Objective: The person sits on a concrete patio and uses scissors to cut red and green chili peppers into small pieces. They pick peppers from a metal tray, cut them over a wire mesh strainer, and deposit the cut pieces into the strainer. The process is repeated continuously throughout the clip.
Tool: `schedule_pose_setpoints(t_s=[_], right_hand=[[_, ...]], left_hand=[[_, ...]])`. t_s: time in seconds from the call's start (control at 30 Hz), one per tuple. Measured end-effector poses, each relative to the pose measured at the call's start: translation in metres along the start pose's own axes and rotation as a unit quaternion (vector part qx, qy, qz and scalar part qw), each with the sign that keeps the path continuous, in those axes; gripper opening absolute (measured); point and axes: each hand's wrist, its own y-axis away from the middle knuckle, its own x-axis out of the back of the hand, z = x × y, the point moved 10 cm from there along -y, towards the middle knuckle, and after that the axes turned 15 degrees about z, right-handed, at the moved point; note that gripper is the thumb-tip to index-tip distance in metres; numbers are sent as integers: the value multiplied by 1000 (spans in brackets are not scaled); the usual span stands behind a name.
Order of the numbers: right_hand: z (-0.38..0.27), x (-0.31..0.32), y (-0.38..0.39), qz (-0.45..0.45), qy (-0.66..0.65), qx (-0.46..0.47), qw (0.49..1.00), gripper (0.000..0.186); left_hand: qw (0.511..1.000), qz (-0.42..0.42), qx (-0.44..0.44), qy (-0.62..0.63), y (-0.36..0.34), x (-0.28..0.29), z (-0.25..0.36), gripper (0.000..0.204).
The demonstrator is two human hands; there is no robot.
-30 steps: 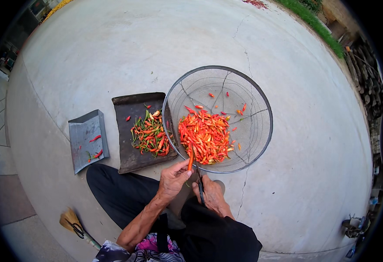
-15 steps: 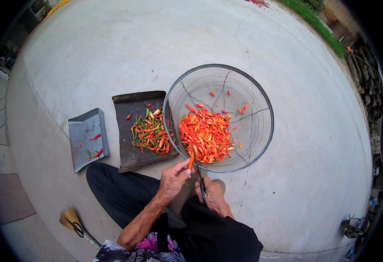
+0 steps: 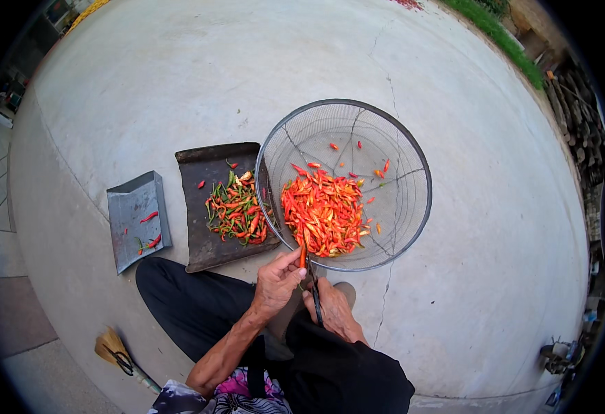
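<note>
Between the fingers of my left hand [image 3: 277,284] a red chili pepper [image 3: 302,258] is pinched, tip pointing away from me. My right hand [image 3: 335,308] grips dark scissors [image 3: 317,295], whose blades reach up beside the chili. Both hands are at the near rim of a round wire-mesh basket [image 3: 406,228]. In its left part lies a heap of cut red chilies [image 3: 323,210], with a few pieces scattered farther back. Left of the basket, a dark metal tray [image 3: 206,248] bears a pile of red and green chilies [image 3: 237,207] with stems.
A grey metal dustpan [image 3: 135,228] with a few red chilies stands at the left. A straw hand broom [image 3: 114,347] lies at lower left. My bent legs [image 3: 185,303] flank the hands. Stacked wood [image 3: 578,117] lines the right edge of the cracked concrete ground [image 3: 496,207].
My right hand and the scissors have shifted slightly to the left, and the chili stands a little more upright. Both hands keep their hold.
</note>
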Motion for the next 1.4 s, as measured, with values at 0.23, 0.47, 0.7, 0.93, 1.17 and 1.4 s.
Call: schedule_pose_setpoints(t_s=[0.23,0.47,0.7,0.93,1.17,1.4], right_hand=[[33,-9,10,49,-87,-30,995,24],[3,1,3,27,-32,10,999,27],[3,-3,3,13,5,19,1000,30],[10,2,9,79,-76,3,994,26],[10,1,7,20,-55,-25,998,28],[4,-2,5,9,-4,6,1000,31]], left_hand=[[999,-20,42,-27,3,-4,-8,43],[996,19,76,32,-2,5,-12,37],[1000,11,23,-10,0,2,-3,31],[998,9,54,0,0,-2,-7,30],[990,75,110,45,-3,5,-13,26],[998,48,51,9,-1,4,-11,26]])
